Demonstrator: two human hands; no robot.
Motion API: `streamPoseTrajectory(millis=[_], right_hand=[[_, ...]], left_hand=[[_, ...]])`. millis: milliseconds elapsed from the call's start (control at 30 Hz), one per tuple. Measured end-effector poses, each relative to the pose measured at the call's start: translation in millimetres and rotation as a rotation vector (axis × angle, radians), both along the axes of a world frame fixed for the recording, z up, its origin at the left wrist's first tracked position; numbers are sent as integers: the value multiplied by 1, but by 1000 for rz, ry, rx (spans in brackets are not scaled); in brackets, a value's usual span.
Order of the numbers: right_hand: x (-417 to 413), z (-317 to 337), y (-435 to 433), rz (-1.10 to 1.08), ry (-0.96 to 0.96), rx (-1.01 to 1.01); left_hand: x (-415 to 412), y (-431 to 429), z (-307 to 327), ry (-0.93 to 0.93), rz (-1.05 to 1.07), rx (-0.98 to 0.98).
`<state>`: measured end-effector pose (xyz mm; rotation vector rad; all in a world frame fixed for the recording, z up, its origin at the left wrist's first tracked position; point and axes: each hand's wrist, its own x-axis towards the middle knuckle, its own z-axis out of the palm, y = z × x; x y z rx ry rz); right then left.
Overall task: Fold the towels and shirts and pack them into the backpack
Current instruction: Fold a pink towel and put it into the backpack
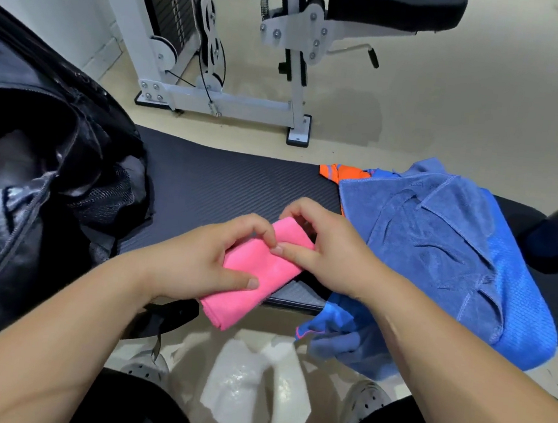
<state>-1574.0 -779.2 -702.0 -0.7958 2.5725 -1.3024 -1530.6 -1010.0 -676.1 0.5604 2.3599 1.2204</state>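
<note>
My left grip [203, 258] grasps the pink towel [257, 278] from the left. The thumb lies flat across the towel's top face, and the fingers curl over its far long edge. My right grip [328, 251] grasps the same towel at its far end, with the fingers curled down over that end and one straight finger pressed along the top, its tip touching my left fingertips. The pink towel is folded into a narrow, thick strip that runs diagonally. Its far end sits over the desk [222, 184] and its near end hangs out past the desk's front edge, above the floor [419, 105].

The black backpack [32, 185] stands at the left end of the desk, just beside my left wrist. Its main zip is open and its mouth gapes toward me, showing a grey lining and a mesh pocket. I cannot tell what is inside.

To the right, touching my right forearm, a loose heap lies unfolded. A blue towel [423, 233] is draped over a brighter blue shirt [515, 305] of mesh cloth, and both spill over the desk's front edge. An orange garment [343, 173] pokes out from under the heap's far side.

A white weight machine [218, 50] stands on the floor beyond the desk. Below, my pale perforated shoes [144, 366] rest on the floor.
</note>
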Motion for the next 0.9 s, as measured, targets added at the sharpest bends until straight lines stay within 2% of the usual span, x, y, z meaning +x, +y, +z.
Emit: streamPoseTrajectory(millis=[100, 233, 400, 500, 600, 667, 700, 800, 900], right_hand=[[2, 0, -4, -4, -24, -70], [2, 16, -16, -1, 49, -116], [-14, 74, -76, 78, 176, -141], [-19, 121, -133, 238, 347, -66], [-16, 170, -195, 376, 607, 50], [-10, 200, -232, 480, 664, 144], [-9, 213, -249, 528, 622, 200], [-15, 237, -290, 578, 466, 366], [-34, 242, -306, 499, 357, 323]], left_hand=[[0, -8, 13, 17, 22, -21], [7, -23, 40, 64, 73, -106], [43, -69, 103, 167, -46, -388], [70, -110, 150, 269, 30, -415], [80, -157, 170, 348, 185, -544], [80, -185, 165, 269, 295, -617], [80, -194, 161, 195, 331, -613], [84, -207, 144, -9, 363, -456], [93, -206, 130, -113, 390, -422]])
